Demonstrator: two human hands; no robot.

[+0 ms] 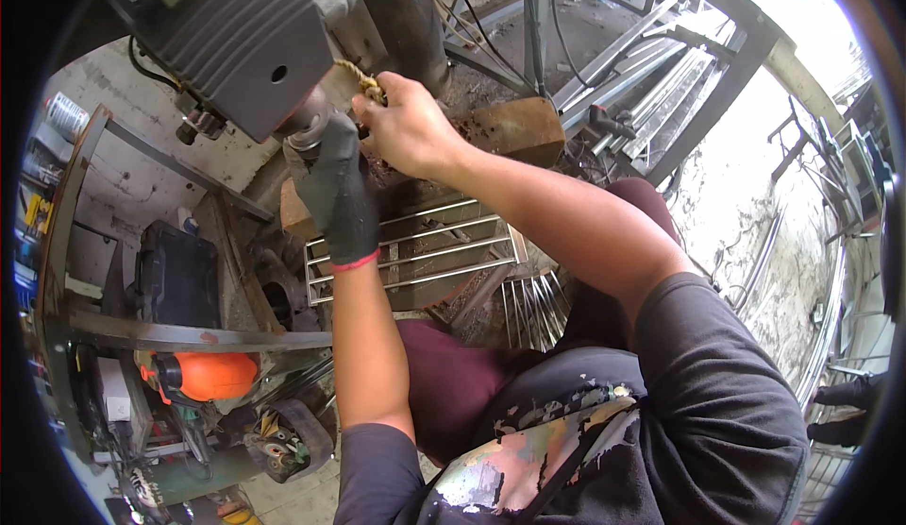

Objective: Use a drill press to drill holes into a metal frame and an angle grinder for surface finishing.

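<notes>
The dark, ribbed housing of a drill press [226, 53] fills the upper left, with its metal chuck [304, 128] below it. My left hand [340, 194], in a dark work glove with a pink cuff, reaches up to the chuck with its fingers closed around its side; part of the grip is hidden. Just to the right, my bare right hand [411, 133] pinches a twisted yellowish cord [357, 76] that runs toward the machine. Beneath both hands lies a welded frame of shiny metal bars [425, 259].
A rusty-brown block [519, 130] lies right of the machine. Metal profiles [661, 72] are piled under a steel table, near an angle grinder [609, 124]. On the left, a metal shelf frame [189, 336] surrounds a black case [177, 275] and an orange bottle [215, 375].
</notes>
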